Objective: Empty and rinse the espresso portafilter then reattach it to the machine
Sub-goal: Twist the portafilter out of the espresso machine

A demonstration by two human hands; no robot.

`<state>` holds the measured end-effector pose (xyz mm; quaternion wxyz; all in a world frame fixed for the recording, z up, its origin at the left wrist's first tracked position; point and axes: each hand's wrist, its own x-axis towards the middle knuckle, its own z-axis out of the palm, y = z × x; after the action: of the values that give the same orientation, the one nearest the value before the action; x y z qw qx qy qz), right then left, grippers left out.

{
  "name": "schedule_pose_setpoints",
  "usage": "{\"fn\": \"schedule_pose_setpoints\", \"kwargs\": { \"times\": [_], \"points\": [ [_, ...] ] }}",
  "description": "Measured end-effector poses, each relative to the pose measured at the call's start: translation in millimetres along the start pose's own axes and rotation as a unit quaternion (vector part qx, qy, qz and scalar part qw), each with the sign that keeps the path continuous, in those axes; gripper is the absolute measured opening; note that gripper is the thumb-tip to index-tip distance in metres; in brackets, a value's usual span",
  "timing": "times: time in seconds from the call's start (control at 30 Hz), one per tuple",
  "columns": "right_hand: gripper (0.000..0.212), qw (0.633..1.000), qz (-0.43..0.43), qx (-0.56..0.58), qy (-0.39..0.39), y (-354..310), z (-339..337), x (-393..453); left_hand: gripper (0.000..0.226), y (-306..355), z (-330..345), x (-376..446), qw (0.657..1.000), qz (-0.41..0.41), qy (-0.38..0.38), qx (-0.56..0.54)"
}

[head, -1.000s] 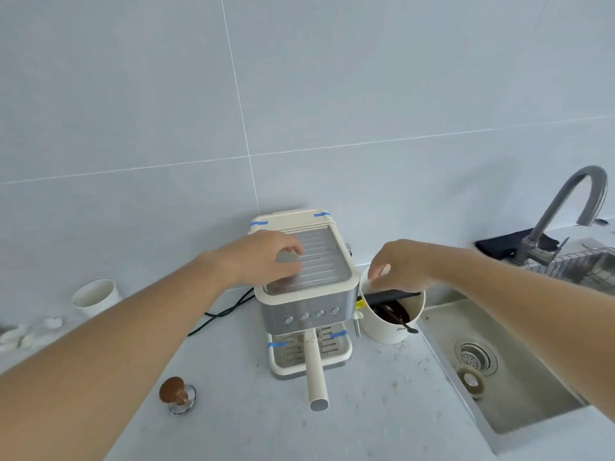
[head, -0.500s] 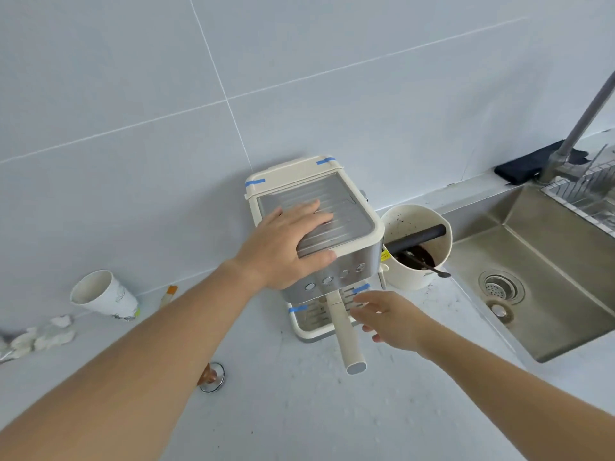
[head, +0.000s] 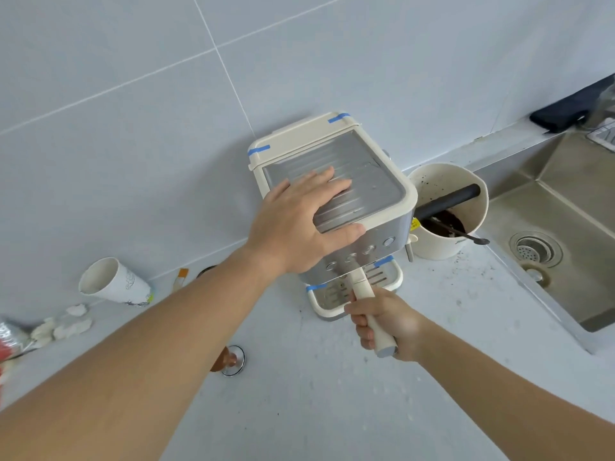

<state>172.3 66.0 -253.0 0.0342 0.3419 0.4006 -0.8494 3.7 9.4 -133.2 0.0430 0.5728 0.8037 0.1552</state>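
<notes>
Now R hand (head: 386, 322) grips portafilter handle (head: 367, 307), L hand (head: 299, 224) atop machine (head: 376, 194).

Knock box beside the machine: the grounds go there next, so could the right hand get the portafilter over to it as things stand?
Probably yes. The right hand grips the portafilter handle, which sits in the espresso machine. The knock box stands open-topped just right of the machine, with bare counter between.

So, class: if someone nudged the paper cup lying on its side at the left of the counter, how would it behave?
The paper cup would probably roll, since it lies on its side, and curve because it tapers. It looks empty and thin-walled, so it is likely light and easily crushed. The loose white scraps beside it might stop it.
</notes>
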Motion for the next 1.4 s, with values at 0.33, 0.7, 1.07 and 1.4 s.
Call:
{"fn": "schedule_pose_setpoints", "kwargs": {
  "times": [0.33, 0.7, 1.07, 1.4],
  "points": [
    [0.018, 0.998, -0.065, 0.002, 0.02, 11, 0, 9, 0.081, 0, 2, 2, 1.0, -0.003, 0.003, 0.005],
    [0.016, 0.966, -0.135, 0.164, 0.15, 40, 87, 57, 0.08, 3, 0, 1, 1.0, -0.012, 0.002, -0.002],
    [0.018, 0.954, -0.147, 0.24, 0.106, 33, 109, 86, 0.078, 0, -1, 4, 1.0, -0.007, -0.003, 0.006],
    [0.012, 0.969, -0.04, 0.22, 0.101, 79, 78, 59, 0.079, -4, 0, 4, 1.0, -0.01, -0.006, 0.011]
  ]
}}
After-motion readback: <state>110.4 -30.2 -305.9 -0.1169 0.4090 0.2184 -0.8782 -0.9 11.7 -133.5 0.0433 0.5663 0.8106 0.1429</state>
